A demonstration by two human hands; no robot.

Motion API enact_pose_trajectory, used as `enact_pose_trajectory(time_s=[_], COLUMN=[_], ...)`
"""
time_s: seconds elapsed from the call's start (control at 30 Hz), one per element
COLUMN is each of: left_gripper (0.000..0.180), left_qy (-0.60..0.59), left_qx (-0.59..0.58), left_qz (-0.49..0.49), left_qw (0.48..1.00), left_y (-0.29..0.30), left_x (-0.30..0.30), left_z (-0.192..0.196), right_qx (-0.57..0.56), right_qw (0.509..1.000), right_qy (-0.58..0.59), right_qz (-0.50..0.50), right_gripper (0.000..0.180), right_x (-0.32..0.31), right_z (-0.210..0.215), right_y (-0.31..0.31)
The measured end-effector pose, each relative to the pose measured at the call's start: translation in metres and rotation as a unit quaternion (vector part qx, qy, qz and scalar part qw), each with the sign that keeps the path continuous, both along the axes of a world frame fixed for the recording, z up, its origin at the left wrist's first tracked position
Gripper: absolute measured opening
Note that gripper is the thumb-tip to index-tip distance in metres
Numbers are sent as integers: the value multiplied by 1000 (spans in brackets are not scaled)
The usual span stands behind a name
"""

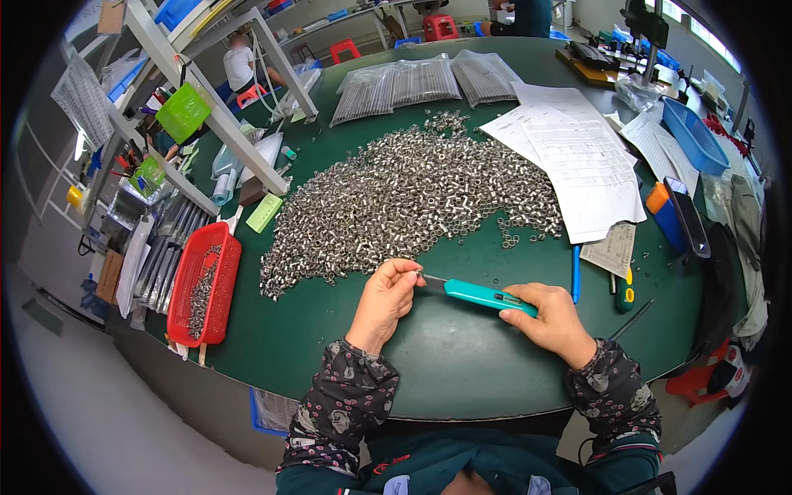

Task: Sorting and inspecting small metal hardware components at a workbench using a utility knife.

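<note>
Between the thumb and fingers of my left hand (384, 299) is a small metal ring (419, 274), mostly covered by the fingertips. My right hand (554, 318) grips a teal utility knife (478, 294), its thin blade pointing left and reaching the ring. Both hands are held above the near part of the green table (462, 363). Just beyond them spreads a wide heap of small shiny metal rings (396, 198), with a few loose ones at its right edge.
A red basket (223, 301) with more rings stands at the left. Paper sheets (577, 165), a blue pen (576, 272), a phone (687, 219) and a blue tray (695, 136) lie right. Bagged rods (412, 82) lie behind the heap. A shelf post (239, 140) rises at left.
</note>
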State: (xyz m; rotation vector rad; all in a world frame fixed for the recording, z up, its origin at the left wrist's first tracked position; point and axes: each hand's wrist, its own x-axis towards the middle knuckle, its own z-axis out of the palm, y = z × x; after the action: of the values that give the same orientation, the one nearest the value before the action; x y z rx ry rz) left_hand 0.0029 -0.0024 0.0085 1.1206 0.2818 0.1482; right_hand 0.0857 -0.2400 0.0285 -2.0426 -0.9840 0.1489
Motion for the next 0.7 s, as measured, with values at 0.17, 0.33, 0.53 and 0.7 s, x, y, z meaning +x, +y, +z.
enact_pose_trajectory(time_s=[0.17,0.33,0.53,0.7], left_gripper=[12,12,12,12], left_qy=[-21,-12,3,-17], left_qx=[40,94,-3,-14], left_qz=[-2,22,42,49], left_qw=[999,995,999,999], left_y=[-2,-7,-3,-5], left_x=[-1,-1,-2,-1], left_z=[-2,-1,-3,-2], right_qx=[12,-5,64,19], right_qw=[993,1000,980,999], right_qy=[115,5,-163,-19], right_qz=[26,-29,-92,-26], right_gripper=[29,27,26,26], right_x=[2,-8,-8,-5], right_z=[-6,3,6,-3], right_y=[1,2,3,3])
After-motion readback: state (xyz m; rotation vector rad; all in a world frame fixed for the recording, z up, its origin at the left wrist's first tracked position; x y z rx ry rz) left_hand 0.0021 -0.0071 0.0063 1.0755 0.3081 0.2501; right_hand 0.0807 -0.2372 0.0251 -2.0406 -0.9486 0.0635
